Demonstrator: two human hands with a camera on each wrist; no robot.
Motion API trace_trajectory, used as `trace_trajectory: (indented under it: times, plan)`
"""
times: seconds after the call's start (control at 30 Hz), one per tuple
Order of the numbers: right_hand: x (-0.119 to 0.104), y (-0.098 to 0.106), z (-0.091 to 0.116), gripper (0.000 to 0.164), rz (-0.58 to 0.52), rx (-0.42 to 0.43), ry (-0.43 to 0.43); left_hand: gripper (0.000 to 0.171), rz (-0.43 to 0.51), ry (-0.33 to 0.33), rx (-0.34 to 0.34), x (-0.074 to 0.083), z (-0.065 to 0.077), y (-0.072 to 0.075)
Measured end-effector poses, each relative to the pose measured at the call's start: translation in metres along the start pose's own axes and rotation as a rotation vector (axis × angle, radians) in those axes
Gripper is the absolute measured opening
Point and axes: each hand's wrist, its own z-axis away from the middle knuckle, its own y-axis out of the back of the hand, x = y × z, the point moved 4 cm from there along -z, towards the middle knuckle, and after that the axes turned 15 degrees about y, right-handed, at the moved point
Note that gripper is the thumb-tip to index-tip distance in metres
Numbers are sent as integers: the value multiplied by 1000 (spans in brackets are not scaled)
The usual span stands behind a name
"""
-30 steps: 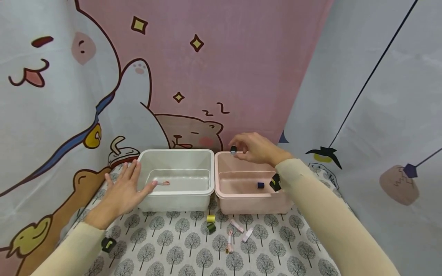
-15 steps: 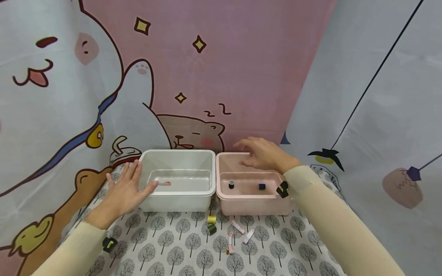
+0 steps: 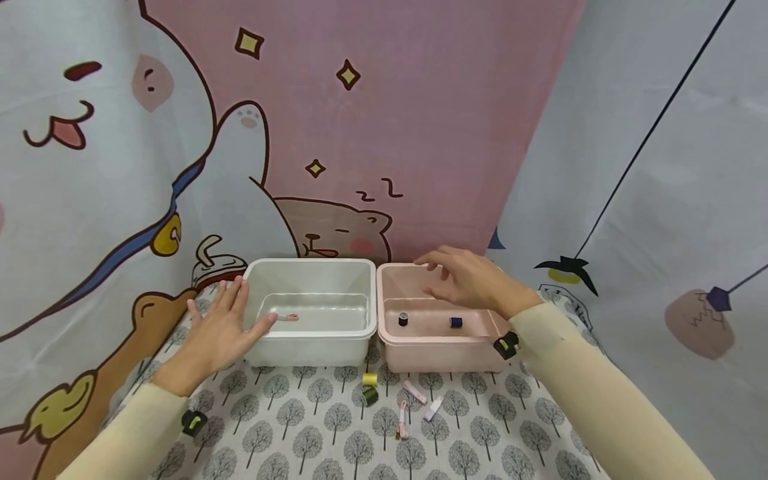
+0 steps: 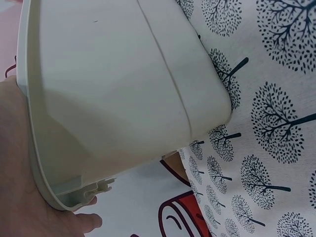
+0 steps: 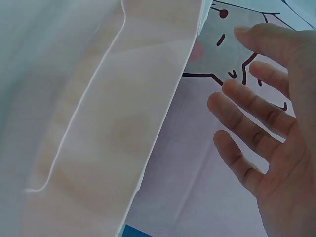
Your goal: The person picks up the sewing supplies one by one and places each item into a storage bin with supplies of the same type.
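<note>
My left hand rests with spread fingers on the left edge of the white bin; in the left wrist view the palm lies along that bin's rim. A folded pink ribbon-like strip lies inside the white bin. Over the pink bin hovers my right hand, fingers loosely spread and holding nothing; the right wrist view shows the bare palm. Within the pink bin are a black thread spool at the left and a navy thread spool nearer the middle.
On the tree-print cloth in front of the bins lie a yellow spool, a dark green spool and several folded strips, among them a pink one and a whitish one. A printed curtain hangs close behind the bins.
My right hand let go of the black spool, which dropped into the pink bin's left part. The hand then shifted right and slightly down. My left hand stayed on the white bin.
</note>
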Motion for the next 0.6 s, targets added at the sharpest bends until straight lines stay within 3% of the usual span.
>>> trace_trajectory:
  times: [0.27,0.5,0.6]
  plan:
    - [-13,-3,19,48,71,23,0,114,-2,-1,-10,3,-1,-1]
    - [-29,-3,36,47,167,156,166,114,-4,-5,-3,1,-2,0]
    - [-36,-5,46,43,157,219,240,115,5,-3,-4,0,-2,0]
